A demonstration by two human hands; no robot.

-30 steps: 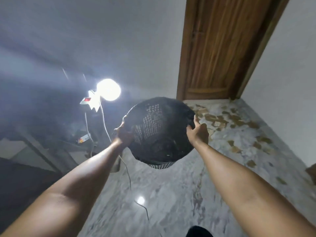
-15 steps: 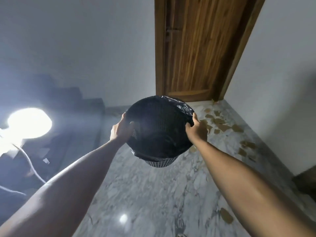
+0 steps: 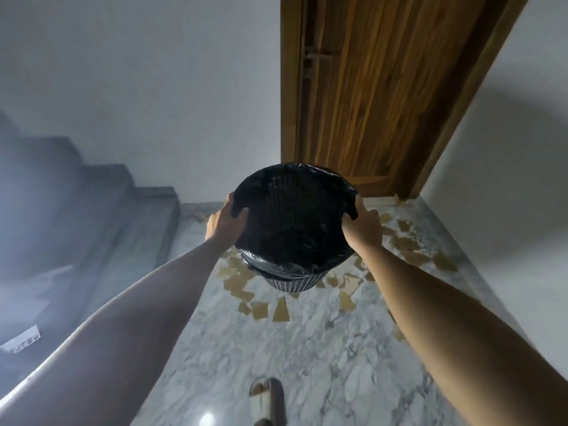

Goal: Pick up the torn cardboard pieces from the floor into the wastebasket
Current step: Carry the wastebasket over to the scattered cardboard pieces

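Head view, left to right: grey stone stairs [image 3: 101, 210] far left, well clear. Left hand [image 3: 226, 221] grips the left rim of the black mesh wastebasket lined with a black plastic bag [image 3: 295, 229]; right hand [image 3: 362, 229] grips the right rim. Basket is held off the floor, mouth tilted toward the camera. Torn brown cardboard pieces [image 3: 259, 310] lie on the grey marble floor [image 3: 307, 364] directly below and to the right, toward the wooden door [image 3: 384, 87]. Right hand nearer the densest scatter. Open floor in front for set-down.
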